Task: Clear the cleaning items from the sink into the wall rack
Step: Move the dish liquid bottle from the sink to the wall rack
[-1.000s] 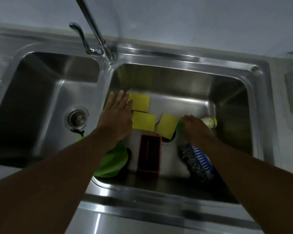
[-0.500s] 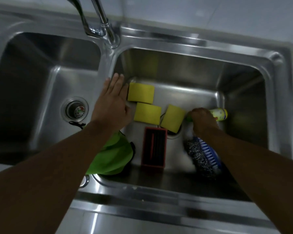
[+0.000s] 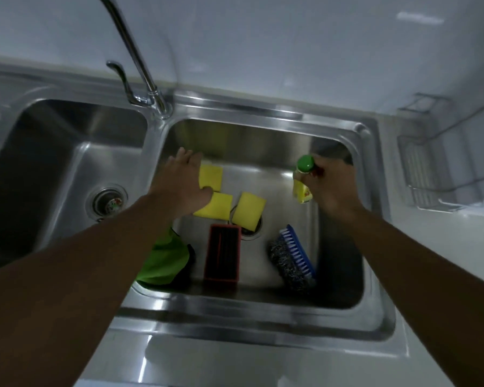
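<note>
My right hand [image 3: 333, 188] is shut on a small yellow bottle [image 3: 302, 191] with a green cap, held upright above the right sink basin [image 3: 263, 135]. My left hand [image 3: 182, 182] hovers flat with fingers apart over the basin's left side, covering part of two yellow sponges [image 3: 211, 177] [image 3: 215, 209]. A third yellow sponge [image 3: 248, 209] lies over the drain. On the basin floor lie a red box [image 3: 222, 255], a green cloth [image 3: 165, 258], a steel scourer [image 3: 284, 261] and a blue brush [image 3: 298, 250]. The clear wall rack [image 3: 430, 174] hangs at the right.
The tap [image 3: 140, 68] rises between the two basins. The left basin [image 3: 53, 163] holds only its drain strainer [image 3: 108, 202]. A white counter runs along the front and right of the sink.
My right hand has lifted the bottle off the basin floor and turned it upright. My left hand stays over the sponges. The camera tilted up, and the rack came into view.
</note>
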`<state>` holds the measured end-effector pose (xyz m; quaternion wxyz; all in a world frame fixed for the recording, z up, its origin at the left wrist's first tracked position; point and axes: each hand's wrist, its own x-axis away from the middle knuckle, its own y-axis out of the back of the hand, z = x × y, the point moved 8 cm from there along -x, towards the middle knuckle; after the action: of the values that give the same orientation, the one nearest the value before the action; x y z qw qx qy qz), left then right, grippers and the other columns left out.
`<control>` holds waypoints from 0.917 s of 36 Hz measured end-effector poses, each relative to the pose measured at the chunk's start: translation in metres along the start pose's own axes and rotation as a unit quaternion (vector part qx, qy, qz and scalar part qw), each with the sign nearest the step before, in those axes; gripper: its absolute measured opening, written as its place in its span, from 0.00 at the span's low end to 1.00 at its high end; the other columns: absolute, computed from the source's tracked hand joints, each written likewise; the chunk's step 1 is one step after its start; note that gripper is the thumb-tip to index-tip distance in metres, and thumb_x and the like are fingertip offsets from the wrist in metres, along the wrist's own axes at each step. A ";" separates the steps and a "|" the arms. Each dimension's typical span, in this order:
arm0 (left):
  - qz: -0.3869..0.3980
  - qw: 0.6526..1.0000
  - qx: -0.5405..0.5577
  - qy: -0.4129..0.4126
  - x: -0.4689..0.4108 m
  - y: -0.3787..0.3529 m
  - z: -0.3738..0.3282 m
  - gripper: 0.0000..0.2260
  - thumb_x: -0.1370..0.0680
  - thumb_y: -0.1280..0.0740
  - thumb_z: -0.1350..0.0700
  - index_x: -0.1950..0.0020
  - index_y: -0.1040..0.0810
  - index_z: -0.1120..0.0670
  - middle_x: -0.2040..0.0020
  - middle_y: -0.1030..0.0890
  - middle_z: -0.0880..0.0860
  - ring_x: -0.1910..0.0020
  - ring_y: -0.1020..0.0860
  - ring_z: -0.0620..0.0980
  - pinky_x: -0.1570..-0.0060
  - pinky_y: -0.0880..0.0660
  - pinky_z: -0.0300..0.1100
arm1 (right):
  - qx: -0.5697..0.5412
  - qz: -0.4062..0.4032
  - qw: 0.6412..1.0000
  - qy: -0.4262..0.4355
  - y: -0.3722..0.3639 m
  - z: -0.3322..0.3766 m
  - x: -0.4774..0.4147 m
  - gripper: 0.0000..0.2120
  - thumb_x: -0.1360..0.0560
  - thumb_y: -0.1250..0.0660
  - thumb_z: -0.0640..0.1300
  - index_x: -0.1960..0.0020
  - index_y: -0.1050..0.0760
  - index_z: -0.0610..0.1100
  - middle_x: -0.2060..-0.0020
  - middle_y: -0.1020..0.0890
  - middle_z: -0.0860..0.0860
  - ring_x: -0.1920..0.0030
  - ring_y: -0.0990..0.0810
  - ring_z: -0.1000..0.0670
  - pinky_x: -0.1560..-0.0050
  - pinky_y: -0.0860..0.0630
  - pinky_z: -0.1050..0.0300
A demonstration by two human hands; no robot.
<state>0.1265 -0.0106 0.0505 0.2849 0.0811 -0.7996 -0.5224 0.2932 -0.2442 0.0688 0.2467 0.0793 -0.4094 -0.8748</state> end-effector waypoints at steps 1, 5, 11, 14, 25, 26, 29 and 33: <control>0.001 1.000 -0.009 -0.004 0.005 0.003 -0.012 0.37 0.23 0.35 0.49 0.19 0.49 0.55 0.19 0.50 0.56 0.20 0.54 0.56 0.24 0.51 0.49 | -0.010 -0.005 1.000 0.002 0.012 0.005 0.000 0.09 0.28 0.25 0.47 0.50 0.17 0.45 0.60 0.15 0.48 0.60 0.18 0.51 0.57 0.25 0.69; -0.002 1.000 0.013 -0.016 0.014 0.014 -0.059 0.34 0.20 0.39 0.53 0.19 0.54 0.54 0.18 0.53 0.55 0.20 0.56 0.57 0.24 0.51 0.51 | -0.083 -0.037 0.996 0.006 0.061 0.019 -0.001 0.11 0.33 0.25 0.55 0.54 0.17 0.51 0.62 0.14 0.51 0.59 0.15 0.47 0.47 0.20 0.43; -0.021 0.997 0.043 -0.066 0.017 0.041 -0.136 0.33 0.22 0.40 0.55 0.19 0.51 0.53 0.20 0.44 0.57 0.22 0.45 0.60 0.25 0.41 0.54 | -0.161 -0.084 0.982 0.049 0.142 0.051 0.005 0.10 0.31 0.22 0.47 0.50 0.15 0.50 0.59 0.13 0.56 0.56 0.14 0.56 0.47 0.17 0.53; -0.042 0.994 0.025 -0.101 0.023 0.063 -0.185 0.32 0.21 0.41 0.57 0.19 0.49 0.55 0.20 0.42 0.58 0.22 0.42 0.58 0.27 0.40 0.50 | -0.181 -0.117 0.974 0.068 0.189 0.061 0.008 0.15 0.33 0.21 0.51 0.48 0.15 0.49 0.57 0.13 0.56 0.55 0.14 0.55 0.48 0.17 0.51; -0.098 0.967 0.042 -0.230 0.034 0.118 -0.361 0.28 0.18 0.44 0.55 0.19 0.49 0.55 0.19 0.44 0.54 0.21 0.43 0.52 0.24 0.47 0.44 | -0.193 -0.362 0.903 0.125 0.388 0.083 0.044 0.21 0.34 0.23 0.62 0.51 0.20 0.47 0.58 0.15 0.54 0.60 0.15 0.54 0.56 0.17 0.51; -0.100 0.964 0.042 -0.243 0.036 0.121 -0.376 0.27 0.18 0.45 0.54 0.19 0.49 0.54 0.19 0.44 0.54 0.21 0.44 0.51 0.24 0.48 0.44 | -0.185 -0.383 0.896 0.128 0.402 0.082 0.045 0.22 0.33 0.25 0.62 0.51 0.23 0.47 0.58 0.16 0.56 0.60 0.16 0.55 0.56 0.18 0.55; -0.093 0.956 0.052 -0.275 0.040 0.129 -0.416 0.26 0.16 0.48 0.52 0.19 0.50 0.53 0.19 0.45 0.53 0.21 0.45 0.51 0.24 0.48 0.44 | -0.162 -0.418 0.883 0.136 0.431 0.077 0.044 0.22 0.31 0.27 0.61 0.50 0.31 0.47 0.59 0.21 0.58 0.60 0.20 0.60 0.56 0.22 0.63; -0.076 0.953 0.086 -0.282 0.041 0.134 -0.454 0.26 0.15 0.51 0.47 0.19 0.51 0.53 0.19 0.45 0.53 0.21 0.45 0.51 0.25 0.46 0.43 | -0.113 -0.415 0.895 0.118 0.441 0.062 0.026 0.25 0.30 0.27 0.60 0.47 0.28 0.42 0.57 0.22 0.57 0.64 0.26 0.69 0.64 0.32 0.78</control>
<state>0.3603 -0.3271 0.3164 -0.0002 0.0151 -0.8807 -0.4735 0.4111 -0.4550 0.4444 -0.0854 0.3166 -0.2057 -0.9221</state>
